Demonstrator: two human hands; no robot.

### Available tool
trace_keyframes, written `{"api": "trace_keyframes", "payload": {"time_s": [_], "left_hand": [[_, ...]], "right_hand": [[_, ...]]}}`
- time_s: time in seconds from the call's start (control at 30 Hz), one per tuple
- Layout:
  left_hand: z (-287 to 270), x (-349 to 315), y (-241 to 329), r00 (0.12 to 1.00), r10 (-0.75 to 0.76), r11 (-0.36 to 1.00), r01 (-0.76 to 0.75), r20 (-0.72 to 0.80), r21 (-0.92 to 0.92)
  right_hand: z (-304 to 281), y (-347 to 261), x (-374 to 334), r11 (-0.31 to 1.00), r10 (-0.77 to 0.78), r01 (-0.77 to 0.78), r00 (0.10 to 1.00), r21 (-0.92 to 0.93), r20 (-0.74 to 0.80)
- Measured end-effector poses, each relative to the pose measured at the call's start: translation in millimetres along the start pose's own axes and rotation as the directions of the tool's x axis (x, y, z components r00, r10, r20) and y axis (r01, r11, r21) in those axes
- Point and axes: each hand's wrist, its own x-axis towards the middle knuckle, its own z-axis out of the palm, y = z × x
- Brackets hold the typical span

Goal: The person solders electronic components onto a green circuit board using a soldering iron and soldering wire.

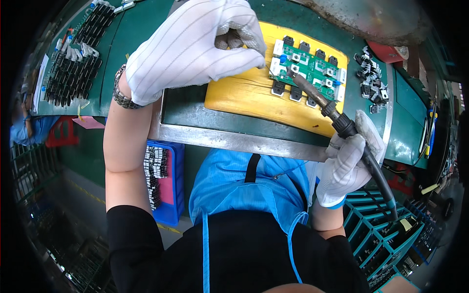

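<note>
My right hand (349, 163), in a white striped glove, is closed round the handle of a soldering iron (344, 124). The iron's tip points up and left, over the left part of a green circuit board (308, 68). Black flat components with metal tabs line the board's long edges, and white connectors sit at its ends. The board lies on a yellow block (239, 95). Just left of the board, my gloved left hand (195, 51) has its fingers curled into a pinch. A thin strand, apparently solder wire (271, 72), shows at its fingertips; most of it is hidden.
A metal-edged green bench (234, 139) carries the block. Loose components (372, 80) lie right of it, near a red container (388, 51). Rows of black parts (73, 73) cover the left bench. Below are a blue bin (168, 210) and teal racks (371, 210).
</note>
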Motion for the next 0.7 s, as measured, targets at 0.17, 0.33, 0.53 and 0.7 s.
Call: {"api": "trace_keyframes", "payload": {"time_s": [0.17, 0.33, 0.53, 0.7], "left_hand": [[10, -7, 9, 0.992, 0.078, 0.993, -0.068, -0.102, 0.096], [20, -8, -6, 0.966, 0.137, 0.989, -0.120, -0.219, 0.089], [20, -5, -4, 0.953, 0.234, 0.965, -0.203, -0.191, 0.166], [14, -3, -5, 0.944, 0.310, 0.925, -0.271, -0.116, 0.267]], "right_hand": [[-6, 27, 1, 0.976, -0.216, 0.216, 0.976, -0.007, 0.028], [-15, 9, 2, 0.997, 0.045, -0.057, 0.978, 0.056, 0.203], [-14, 15, 5, 0.986, -0.085, 0.124, 0.949, -0.111, 0.305], [-10, 20, 5, 0.972, -0.189, 0.216, 0.952, -0.091, 0.242]]}}
